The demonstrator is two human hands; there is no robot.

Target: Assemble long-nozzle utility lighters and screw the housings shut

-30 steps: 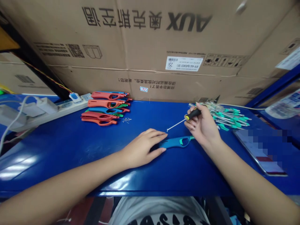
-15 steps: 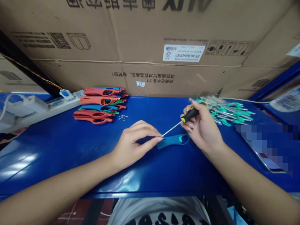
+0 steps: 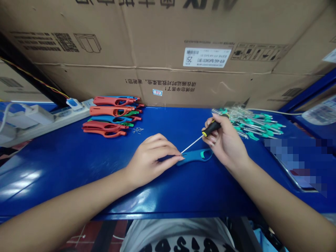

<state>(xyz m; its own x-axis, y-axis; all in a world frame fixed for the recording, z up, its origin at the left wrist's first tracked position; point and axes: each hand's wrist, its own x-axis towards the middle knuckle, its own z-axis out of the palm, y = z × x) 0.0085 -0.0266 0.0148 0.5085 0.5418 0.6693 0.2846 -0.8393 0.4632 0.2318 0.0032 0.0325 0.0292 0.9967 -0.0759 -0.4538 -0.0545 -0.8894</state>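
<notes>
The driver (image 3: 212,128) is gripped in the right hand (image 3: 228,143), its shaft slanted down to the left hand (image 3: 152,159), whose thumb and fingertips are bunched at the tip; whether anything is pinched there cannot be told. A slip looks possible if the tip is pushed off-line, and a fingertip could be jabbed. The case (image 3: 194,157) could be skewed if too lightly steadied. It is seen lying on the desk (image 3: 105,168), smooth, blue, slotted, with a green piece in its loop.
</notes>
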